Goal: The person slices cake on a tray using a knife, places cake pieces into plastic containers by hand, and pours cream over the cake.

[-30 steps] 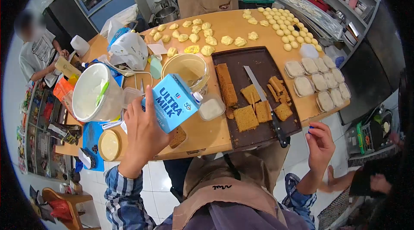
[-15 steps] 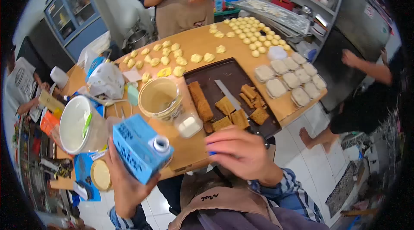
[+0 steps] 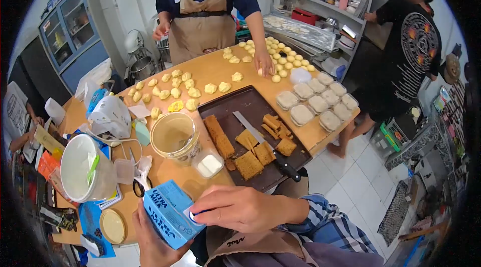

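Observation:
My left hand (image 3: 149,239) grips a blue milk carton (image 3: 166,217) near the table's front edge, tilted toward me. At its white spout, the closed fingers of my right hand (image 3: 245,209) pinch a small blue cap (image 3: 196,213), mostly hidden by them. Whether the cap sits on the thread I cannot tell. Beyond the hands lies a dark baking tray (image 3: 238,100) with cut brown cake (image 3: 249,165) and a bread knife (image 3: 250,129). A beige tub (image 3: 175,137) and a small container of white stuff (image 3: 208,164) stand behind the carton.
Across the table a person (image 3: 203,21) in an apron reaches toward round dough balls (image 3: 298,60). Lidded boxes (image 3: 301,114) stand at the right, a white bucket (image 3: 75,172) and scissors (image 3: 139,187) at the left. Another person (image 3: 408,41) stands by the fridge.
My right hand has brought the blue cap left onto the carton's spout, which was uncovered before. The carton has come lower. The person opposite now reaches down to the dough balls.

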### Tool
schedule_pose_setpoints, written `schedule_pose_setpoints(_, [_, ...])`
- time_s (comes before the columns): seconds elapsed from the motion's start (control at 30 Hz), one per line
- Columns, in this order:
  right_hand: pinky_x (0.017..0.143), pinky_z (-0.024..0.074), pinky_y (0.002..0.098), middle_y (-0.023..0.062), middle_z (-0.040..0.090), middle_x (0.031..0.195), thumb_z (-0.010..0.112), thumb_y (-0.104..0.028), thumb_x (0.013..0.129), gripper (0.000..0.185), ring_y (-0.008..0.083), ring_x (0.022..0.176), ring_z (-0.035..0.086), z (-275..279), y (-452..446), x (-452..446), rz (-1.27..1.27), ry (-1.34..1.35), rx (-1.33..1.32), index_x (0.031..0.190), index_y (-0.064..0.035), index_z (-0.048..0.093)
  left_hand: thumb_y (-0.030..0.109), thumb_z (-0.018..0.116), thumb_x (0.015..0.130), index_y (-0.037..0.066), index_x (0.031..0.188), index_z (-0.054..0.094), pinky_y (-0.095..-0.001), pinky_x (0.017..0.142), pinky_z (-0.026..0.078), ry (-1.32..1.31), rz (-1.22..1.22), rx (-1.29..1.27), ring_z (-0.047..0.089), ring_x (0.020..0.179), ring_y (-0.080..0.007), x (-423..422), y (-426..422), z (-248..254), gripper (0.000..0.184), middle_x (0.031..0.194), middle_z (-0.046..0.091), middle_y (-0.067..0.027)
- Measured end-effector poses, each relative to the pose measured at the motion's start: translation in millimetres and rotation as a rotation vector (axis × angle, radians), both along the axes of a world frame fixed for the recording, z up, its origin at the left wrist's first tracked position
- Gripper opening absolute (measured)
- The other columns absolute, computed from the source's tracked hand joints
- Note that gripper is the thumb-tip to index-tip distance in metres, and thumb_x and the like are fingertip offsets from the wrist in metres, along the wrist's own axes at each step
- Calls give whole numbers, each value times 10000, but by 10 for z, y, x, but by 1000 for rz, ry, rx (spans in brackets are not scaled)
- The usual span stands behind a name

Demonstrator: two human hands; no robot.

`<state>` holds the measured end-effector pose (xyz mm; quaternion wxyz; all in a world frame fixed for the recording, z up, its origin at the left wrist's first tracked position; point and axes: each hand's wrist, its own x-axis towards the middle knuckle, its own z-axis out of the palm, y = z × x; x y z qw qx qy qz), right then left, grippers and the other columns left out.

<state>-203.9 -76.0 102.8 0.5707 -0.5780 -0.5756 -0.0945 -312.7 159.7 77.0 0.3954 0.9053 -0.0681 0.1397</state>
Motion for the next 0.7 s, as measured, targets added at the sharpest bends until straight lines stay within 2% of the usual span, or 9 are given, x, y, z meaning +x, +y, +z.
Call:
schedule_pose_setpoints(0.07, [818, 493, 362, 162, 586, 1052, 603, -53, 820, 166, 316, 938, 576, 39, -22, 1, -4, -74, -60, 961, 35, 607, 138, 861, 451, -19, 1452, 63, -444, 1038, 346, 18, 7, 21, 420, 1236, -330, -24, 8, 68, 1290, 1335, 332, -193])
schedule_pose_setpoints(0.1, [816, 493, 361, 162, 587, 1050, 596, -60, 823, 162, 316, 936, 576, 61, -34, 1, 5, -85, -65, 954, 35, 604, 85, 823, 611, 19, 1470, 79, -459, 1039, 346, 24, -56, 65, 424, 1254, -349, -65, 27, 127, 1138, 1400, 342, -232])
schedule_pose_setpoints(0.3, [812, 487, 369, 166, 586, 1040, 591, -61, 808, 158, 323, 928, 573, 187, -55, -2, 74, -68, -49, 931, 39, 594, 62, 816, 604, 17, 1463, 89, -447, 1019, 375, 88, -105, -56, 433, 1244, -350, -85, -6, 182, 1126, 1392, 347, -227])
schedule_pose_setpoints(0.5, [810, 472, 389, 173, 581, 1026, 581, -43, 809, 130, 331, 928, 563, 193, -13, -3, 102, -52, -15, 910, 38, 590, 62, 810, 605, 18, 1463, 97, -444, 1010, 388, 5, -76, 68, 461, 1218, -341, -114, -51, 278, 1117, 1375, 375, -213])
schedule_pose_setpoints(0.6, [799, 471, 388, 167, 577, 991, 584, -64, 813, 122, 324, 909, 557, 209, 4, -26, 139, -50, -58, 893, 27, 596, 196, 869, 457, -46, 1415, 87, -465, 908, 395, 29, -41, 181, 476, 1033, -391, -78, -26, 250, 1261, 1147, 393, -245])
schedule_pose_setpoints(0.7, [764, 473, 378, 147, 570, 927, 612, -147, 818, 165, 305, 890, 557, 212, 28, -29, 88, -63, -120, 877, 7, 606, 208, 881, 447, -45, 1411, 88, -467, 891, 405, -9, -37, 175, 493, 1013, -391, -90, -28, 231, 1273, 1138, 406, -247])
